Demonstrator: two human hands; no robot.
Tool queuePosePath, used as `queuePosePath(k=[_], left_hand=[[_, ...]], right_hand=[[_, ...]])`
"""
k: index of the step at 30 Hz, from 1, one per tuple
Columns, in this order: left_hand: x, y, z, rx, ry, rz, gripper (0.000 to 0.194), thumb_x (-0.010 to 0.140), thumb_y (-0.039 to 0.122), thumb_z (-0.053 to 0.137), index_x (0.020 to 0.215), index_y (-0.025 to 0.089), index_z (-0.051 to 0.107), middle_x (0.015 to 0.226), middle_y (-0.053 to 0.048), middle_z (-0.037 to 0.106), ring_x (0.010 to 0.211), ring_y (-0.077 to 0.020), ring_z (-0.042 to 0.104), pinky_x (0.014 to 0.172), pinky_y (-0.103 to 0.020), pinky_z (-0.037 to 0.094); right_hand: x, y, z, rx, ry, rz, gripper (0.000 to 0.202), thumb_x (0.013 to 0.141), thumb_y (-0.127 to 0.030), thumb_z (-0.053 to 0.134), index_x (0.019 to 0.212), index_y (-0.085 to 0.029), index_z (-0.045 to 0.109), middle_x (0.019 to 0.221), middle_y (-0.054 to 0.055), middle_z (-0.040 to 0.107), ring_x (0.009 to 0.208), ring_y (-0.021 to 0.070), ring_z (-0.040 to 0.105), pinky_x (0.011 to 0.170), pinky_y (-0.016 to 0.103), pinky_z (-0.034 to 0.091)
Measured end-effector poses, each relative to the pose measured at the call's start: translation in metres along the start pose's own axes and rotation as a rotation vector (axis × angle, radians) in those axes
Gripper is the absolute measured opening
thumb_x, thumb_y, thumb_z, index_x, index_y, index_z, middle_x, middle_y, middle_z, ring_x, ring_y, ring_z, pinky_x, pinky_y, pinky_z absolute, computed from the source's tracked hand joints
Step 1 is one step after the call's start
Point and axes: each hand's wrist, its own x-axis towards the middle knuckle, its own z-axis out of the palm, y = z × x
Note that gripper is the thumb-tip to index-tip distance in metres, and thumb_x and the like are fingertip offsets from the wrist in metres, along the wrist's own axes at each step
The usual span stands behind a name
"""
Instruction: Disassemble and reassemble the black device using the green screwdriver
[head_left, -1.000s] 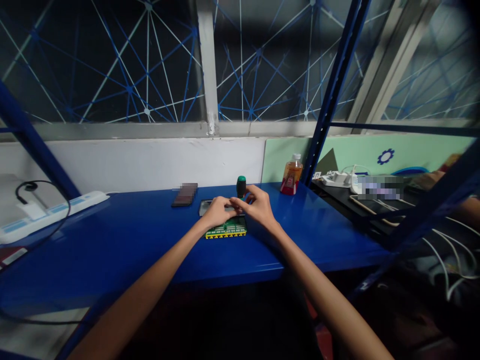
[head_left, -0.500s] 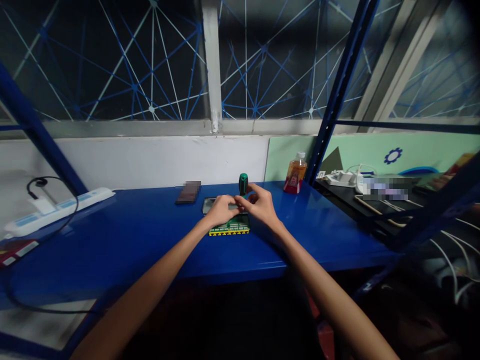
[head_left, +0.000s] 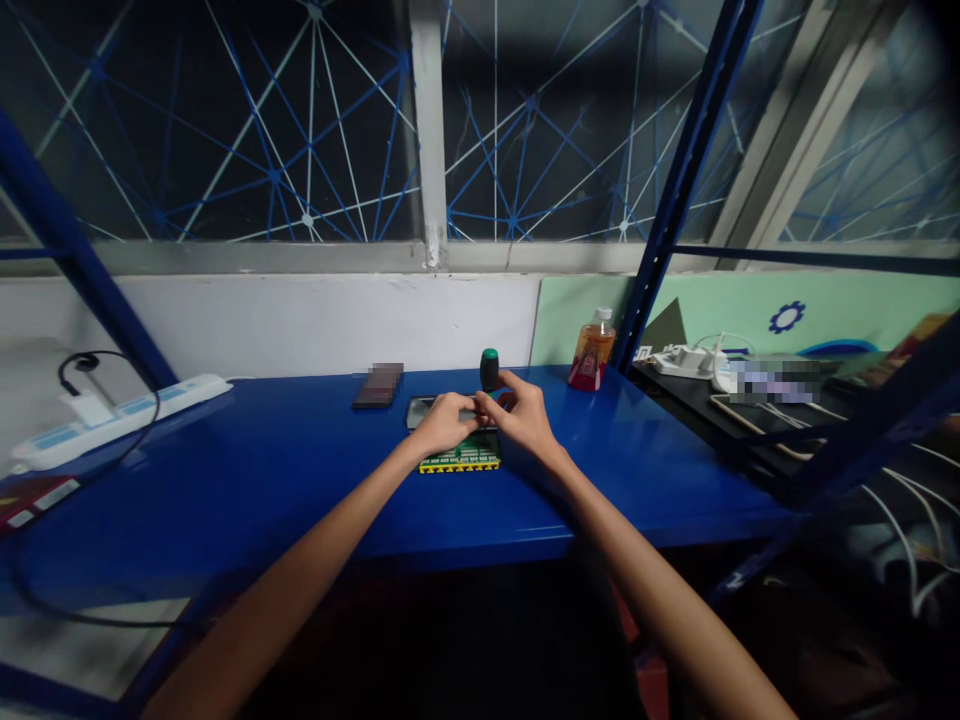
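Observation:
A screwdriver with a black handle and green top stands nearly upright, its lower end hidden behind my fingers. My right hand is closed against it, index finger along the handle and thumb reaching toward the left hand. My left hand is pinched at the foot of the screwdriver, its fingertips meeting those of the right; whatever they hold is too small to see. Beneath both hands lies a bit set case with green rows and a yellow front edge. A clear-topped dark lid or tray shows behind the left hand.
On the blue table lies a dark flat, partly blurred object. A bottle of reddish drink stands at the back right. To the left are a white power strip with a black cable and a red box. Blue posts flank the table.
The screwdriver handle has turned or tilted slightly, showing more black grip and less green. Both hands keep almost the same place, fingertips together. The whole view has shifted a little.

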Motion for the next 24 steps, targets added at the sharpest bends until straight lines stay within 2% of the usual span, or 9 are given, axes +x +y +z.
queuePosePath(k=[4, 8, 13, 16, 20, 24], left_hand=[[-0.0007, -0.0003, 0.003, 0.094, 0.049, -0.006, 0.01, 0.075, 0.019, 0.068, 0.079, 0.015, 0.076, 0.084, -0.006, 0.075, 0.078, -0.0216, 0.067, 0.07, -0.027, 0.046], [-0.001, -0.0014, 0.0055, 0.067, 0.041, -0.027, 0.01, 0.076, 0.016, 0.066, 0.078, 0.016, 0.076, 0.087, -0.005, 0.076, 0.082, -0.0212, 0.068, 0.074, -0.026, 0.047], [-0.0016, -0.001, 0.0038, 0.019, -0.001, -0.025, 0.016, 0.078, 0.014, 0.061, 0.082, 0.017, 0.077, 0.086, -0.002, 0.076, 0.086, -0.0211, 0.069, 0.078, -0.025, 0.048], [-0.0019, -0.0016, 0.0031, -0.02, -0.028, -0.012, 0.017, 0.079, 0.015, 0.06, 0.082, 0.018, 0.077, 0.084, -0.001, 0.076, 0.085, -0.0205, 0.069, 0.079, -0.025, 0.047], [-0.0017, -0.0023, 0.004, 0.038, 0.006, 0.031, 0.012, 0.077, 0.019, 0.064, 0.081, 0.017, 0.076, 0.081, -0.002, 0.075, 0.082, -0.0206, 0.068, 0.074, -0.025, 0.046], [-0.0019, 0.0006, 0.0042, 0.121, 0.042, -0.03, 0.009, 0.075, 0.019, 0.067, 0.076, 0.015, 0.075, 0.082, -0.005, 0.075, 0.078, -0.0213, 0.067, 0.071, -0.026, 0.046]], right_hand=[[0.0, 0.0031, 0.0022, -0.012, 0.029, -0.003, 0.025, 0.081, -0.04, 0.06, 0.091, -0.017, 0.059, 0.08, 0.003, 0.065, 0.049, 0.0109, 0.054, 0.048, 0.022, 0.039], [-0.0005, 0.0022, 0.0024, -0.043, 0.016, -0.009, 0.024, 0.08, -0.042, 0.062, 0.083, -0.018, 0.058, 0.068, 0.0, 0.061, 0.049, 0.0111, 0.052, 0.047, 0.022, 0.037], [-0.0013, 0.0006, 0.0008, 0.002, 0.003, -0.001, 0.024, 0.082, -0.037, 0.057, 0.096, -0.017, 0.06, 0.079, 0.002, 0.063, 0.049, 0.0099, 0.053, 0.048, 0.022, 0.039], [-0.0014, 0.0016, 0.0004, 0.016, -0.01, 0.014, 0.023, 0.082, -0.035, 0.056, 0.096, -0.017, 0.061, 0.082, 0.002, 0.065, 0.05, 0.0105, 0.055, 0.049, 0.022, 0.041], [-0.0013, 0.0031, 0.0011, 0.006, 0.009, 0.043, 0.026, 0.08, -0.037, 0.058, 0.095, -0.017, 0.062, 0.082, 0.003, 0.066, 0.049, 0.0114, 0.056, 0.048, 0.023, 0.041], [-0.0008, 0.0016, 0.0017, -0.017, 0.028, 0.036, 0.03, 0.077, -0.042, 0.062, 0.094, -0.017, 0.062, 0.075, 0.002, 0.064, 0.047, 0.0113, 0.054, 0.046, 0.022, 0.038]])
